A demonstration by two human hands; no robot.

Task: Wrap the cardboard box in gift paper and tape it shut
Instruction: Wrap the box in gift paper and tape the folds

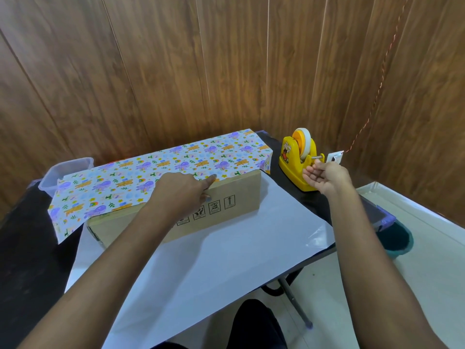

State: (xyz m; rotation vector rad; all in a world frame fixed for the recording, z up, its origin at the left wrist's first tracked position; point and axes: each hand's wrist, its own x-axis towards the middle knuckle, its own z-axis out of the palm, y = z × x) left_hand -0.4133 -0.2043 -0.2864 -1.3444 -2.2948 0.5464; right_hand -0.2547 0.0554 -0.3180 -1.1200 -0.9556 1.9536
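Observation:
A long cardboard box (234,205) lies on the white underside of the gift paper (226,260), which is spread over the black table. The far flap of the paper, printed side up (161,167), is folded over the box's top. My left hand (186,192) presses that flap's edge flat against the top front edge of the box. My right hand (324,177) is at the yellow tape dispenser (294,159), fingers pinched at the tape end by the cutter. The tape strip itself is too thin to make out.
A clear plastic container (63,172) stands at the table's back left. The wooden wall runs close behind. Right of the table are a white surface (415,222) and a teal object (397,238). A folding table leg (294,298) and my knee show below.

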